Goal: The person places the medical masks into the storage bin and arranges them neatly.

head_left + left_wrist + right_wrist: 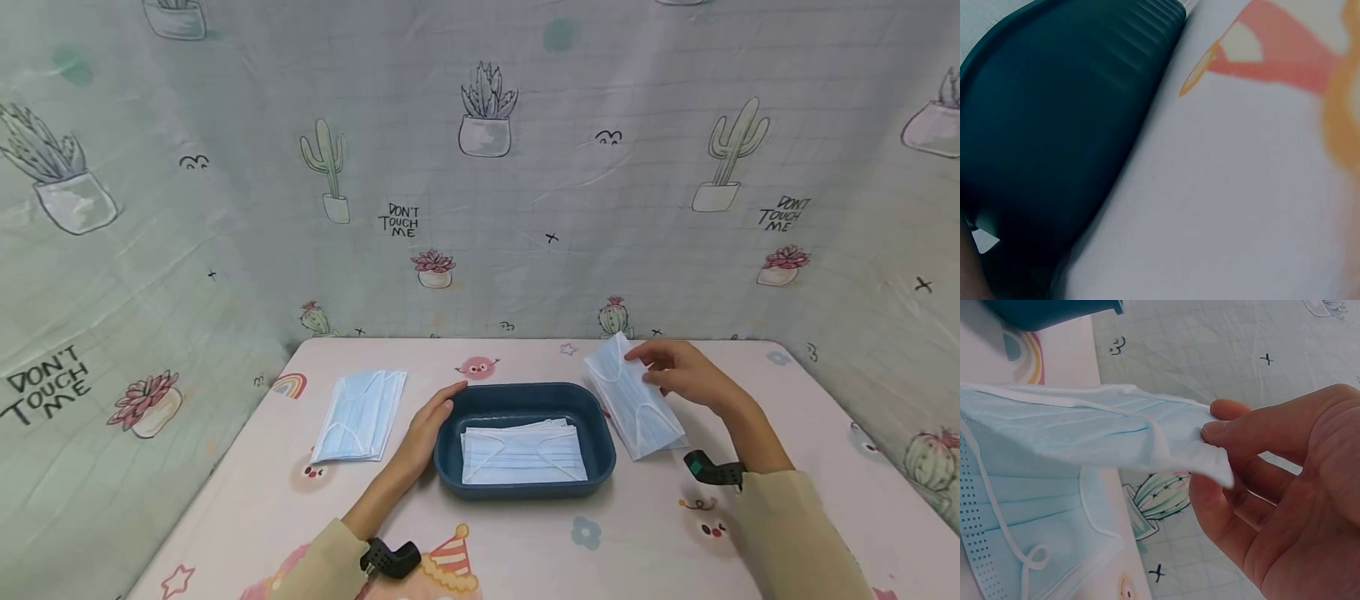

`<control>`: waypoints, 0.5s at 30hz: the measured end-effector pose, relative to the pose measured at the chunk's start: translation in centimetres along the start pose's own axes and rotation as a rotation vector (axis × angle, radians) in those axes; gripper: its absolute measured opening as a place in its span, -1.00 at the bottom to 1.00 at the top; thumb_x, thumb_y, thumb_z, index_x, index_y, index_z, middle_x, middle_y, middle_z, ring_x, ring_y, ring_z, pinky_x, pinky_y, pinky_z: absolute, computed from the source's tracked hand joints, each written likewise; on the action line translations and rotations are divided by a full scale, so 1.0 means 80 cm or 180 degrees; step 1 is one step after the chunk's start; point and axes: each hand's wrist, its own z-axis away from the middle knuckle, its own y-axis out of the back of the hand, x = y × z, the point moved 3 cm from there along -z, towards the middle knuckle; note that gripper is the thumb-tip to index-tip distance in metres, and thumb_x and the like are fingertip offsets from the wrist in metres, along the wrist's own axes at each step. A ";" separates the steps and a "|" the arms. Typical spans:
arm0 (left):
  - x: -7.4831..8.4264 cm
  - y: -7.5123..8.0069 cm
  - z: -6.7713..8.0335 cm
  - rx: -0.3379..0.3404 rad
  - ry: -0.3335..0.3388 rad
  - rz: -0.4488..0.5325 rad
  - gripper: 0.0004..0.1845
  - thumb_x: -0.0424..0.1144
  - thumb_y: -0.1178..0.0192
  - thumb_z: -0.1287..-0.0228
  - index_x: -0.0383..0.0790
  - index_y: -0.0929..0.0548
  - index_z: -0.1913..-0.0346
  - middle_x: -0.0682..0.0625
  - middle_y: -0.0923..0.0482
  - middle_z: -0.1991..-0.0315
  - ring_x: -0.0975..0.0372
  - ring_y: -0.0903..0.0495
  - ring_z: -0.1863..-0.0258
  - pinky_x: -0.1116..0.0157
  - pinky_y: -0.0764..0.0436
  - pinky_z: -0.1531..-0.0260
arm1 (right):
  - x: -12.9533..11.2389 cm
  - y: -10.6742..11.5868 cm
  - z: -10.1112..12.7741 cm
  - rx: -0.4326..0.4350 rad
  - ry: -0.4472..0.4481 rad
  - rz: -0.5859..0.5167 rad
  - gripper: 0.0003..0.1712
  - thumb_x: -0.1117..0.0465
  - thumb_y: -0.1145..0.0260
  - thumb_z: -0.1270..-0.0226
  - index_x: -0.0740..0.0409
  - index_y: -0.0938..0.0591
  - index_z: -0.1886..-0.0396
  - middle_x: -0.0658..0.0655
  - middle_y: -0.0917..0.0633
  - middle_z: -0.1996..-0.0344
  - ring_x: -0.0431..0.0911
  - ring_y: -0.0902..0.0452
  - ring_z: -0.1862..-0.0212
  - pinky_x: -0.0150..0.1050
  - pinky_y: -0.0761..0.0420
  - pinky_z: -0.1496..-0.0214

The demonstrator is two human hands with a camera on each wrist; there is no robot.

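Here, a pale blue pleated face mask (633, 400) with white ear loops and a white edge, pinched at its far upper corner between thumb and fingers (1229, 428) of the right hand (682, 373). In the right wrist view, thin and soft, with fine dots along one border and a loop curling at the lower part. Lifted at the pinched corner, tilted, the lower end still on the pink table (525, 550), just beside the right wall of the dark blue tray (592, 417). Long axis from the far corner near the backdrop toward the near right, so running diagonally, away from the tray at the near end. Inside the tray, more blue masks (522, 454) lying flat, long side across. On the table at the left, another small stack of masks (362, 414), apart from the tray. Left hand (427, 433) with straight relaxed fingers laid against the left rim of the tray, holding nothing by curl. In the left wrist view, only the dark tray wall close and blurred over the printed table.
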 end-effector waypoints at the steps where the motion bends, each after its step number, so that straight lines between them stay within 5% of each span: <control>1: 0.001 -0.002 -0.001 -0.0011 0.0006 -0.0006 -0.54 -0.16 0.20 -0.69 -0.04 -0.44 -0.49 -0.02 -0.38 -0.53 0.06 -0.21 -0.62 -0.07 -0.03 -0.65 | 0.002 0.000 0.002 0.0013 -0.0014 -0.0014 -0.58 0.37 -0.25 -0.43 0.27 -0.62 -0.26 0.37 -0.64 -0.13 0.02 -0.56 0.11 -0.28 -0.73 0.27; 15: -0.002 -0.001 0.002 -0.0022 0.0001 0.0003 -0.53 -0.13 0.22 -0.70 -0.03 -0.44 -0.50 -0.01 -0.36 -0.55 0.05 -0.17 -0.64 -0.09 -0.01 -0.65 | -0.009 0.008 0.007 0.0063 -0.0063 0.0050 -0.56 0.35 -0.24 -0.44 0.22 -0.61 -0.29 0.36 -0.64 -0.17 0.06 -0.57 0.05 -0.27 -0.72 0.24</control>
